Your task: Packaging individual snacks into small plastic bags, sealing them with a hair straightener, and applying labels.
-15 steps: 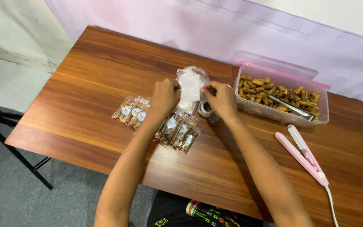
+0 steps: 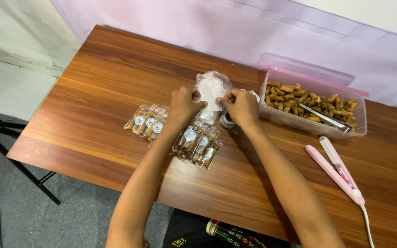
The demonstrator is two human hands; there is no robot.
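Hands barely moved since a moment ago: left hand [image 2: 183, 104] and right hand [image 2: 241, 106] still pinch the clear plastic bag bundle [image 2: 211, 89], sealed snack packets [image 2: 175, 131] waiting below.

Wooden table [image 2: 93, 92]: snack packets [image 2: 148, 121], tub [image 2: 315, 120]

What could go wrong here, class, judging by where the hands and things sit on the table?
1. Both hands, left and right, pull at the clear bag bundle; the thin plastic might tear.
2. The right wrist sits over a small round roll, which it could knock.
3. The pink sealer lies near the table edge with its cord hanging off; a snag could drag it down.
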